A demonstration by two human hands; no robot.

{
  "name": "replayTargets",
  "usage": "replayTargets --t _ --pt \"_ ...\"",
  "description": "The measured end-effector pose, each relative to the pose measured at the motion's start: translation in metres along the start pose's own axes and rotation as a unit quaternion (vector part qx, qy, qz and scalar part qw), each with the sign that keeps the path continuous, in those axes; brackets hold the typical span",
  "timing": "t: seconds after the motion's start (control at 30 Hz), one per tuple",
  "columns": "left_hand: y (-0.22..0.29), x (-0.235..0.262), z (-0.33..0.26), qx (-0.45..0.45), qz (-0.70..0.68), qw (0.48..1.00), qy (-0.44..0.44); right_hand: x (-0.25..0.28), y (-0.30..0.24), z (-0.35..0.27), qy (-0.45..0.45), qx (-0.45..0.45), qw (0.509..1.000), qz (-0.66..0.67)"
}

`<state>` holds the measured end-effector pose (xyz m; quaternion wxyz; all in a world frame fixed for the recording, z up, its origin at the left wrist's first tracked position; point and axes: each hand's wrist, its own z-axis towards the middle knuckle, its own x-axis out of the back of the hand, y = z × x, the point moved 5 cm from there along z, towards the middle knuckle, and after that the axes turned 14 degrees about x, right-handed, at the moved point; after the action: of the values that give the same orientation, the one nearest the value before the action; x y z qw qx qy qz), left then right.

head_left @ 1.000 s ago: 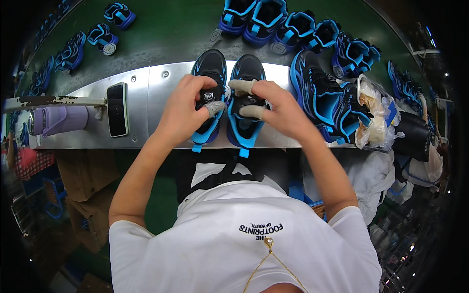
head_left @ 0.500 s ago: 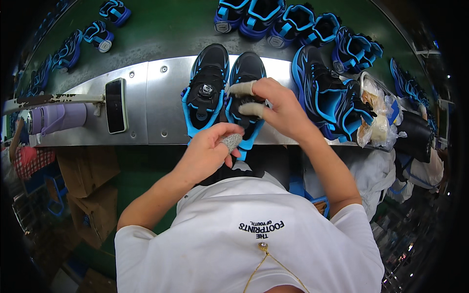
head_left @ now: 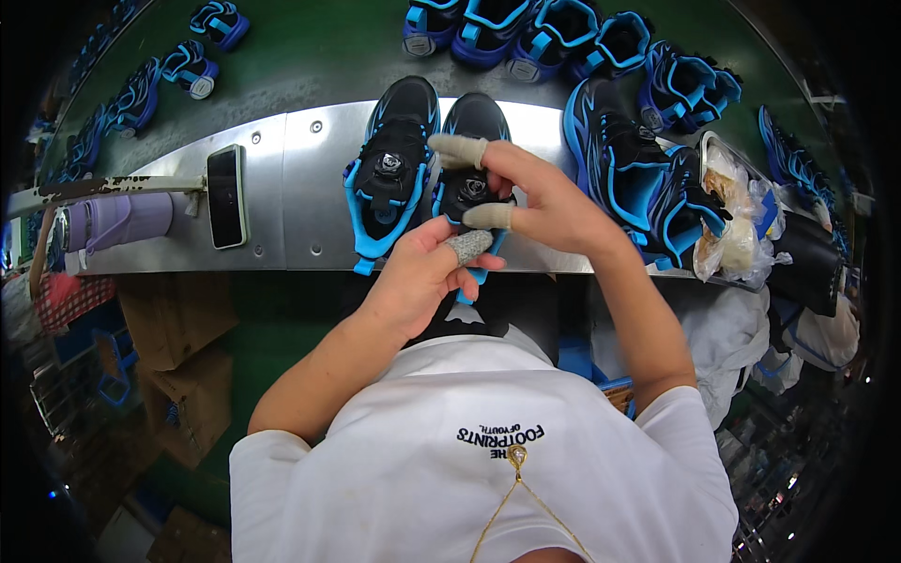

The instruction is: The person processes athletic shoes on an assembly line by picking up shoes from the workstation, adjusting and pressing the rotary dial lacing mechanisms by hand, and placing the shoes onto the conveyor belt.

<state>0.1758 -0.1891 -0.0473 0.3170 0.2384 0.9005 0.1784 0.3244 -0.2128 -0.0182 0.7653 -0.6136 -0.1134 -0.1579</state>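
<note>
A pair of black shoes with bright blue trim stands toe-away in front of me. The left shoe (head_left: 404,127) has a round dial on its tongue. On the right shoe (head_left: 479,117) a similar dial shows between my right hand's fingers. My right hand (head_left: 535,197) reaches over this shoe, its index finger and thumb in tan finger covers and spread apart. My left hand (head_left: 432,281) is closed at the same shoe's heel end, a grey cover on one digit. Its fingertips and the shoe's opening are partly hidden.
More such shoes (head_left: 615,159) stand to the right, and others line the green surface (head_left: 338,56) behind. A phone (head_left: 225,197) and a lilac bottle (head_left: 127,222) lie left on the metal bench edge (head_left: 310,188). A tray with plastic-wrapped items (head_left: 737,216) sits right.
My right index finger and thumb have spread wider, uncovering the right shoe's dial. My left hand has shifted right and nearer the right thumb. The whole view has moved slightly.
</note>
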Motion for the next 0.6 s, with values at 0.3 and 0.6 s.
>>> replayTargets --t 0.3,0.6 --pt "-0.002 0.0 0.008 0.026 0.034 0.999 0.026 -0.004 0.0 -0.004 0.052 0.045 0.996 0.063" --pt "-0.001 -0.002 0.006 0.017 0.03 0.999 0.034 -0.005 0.003 -0.008 0.065 0.031 0.997 0.041"
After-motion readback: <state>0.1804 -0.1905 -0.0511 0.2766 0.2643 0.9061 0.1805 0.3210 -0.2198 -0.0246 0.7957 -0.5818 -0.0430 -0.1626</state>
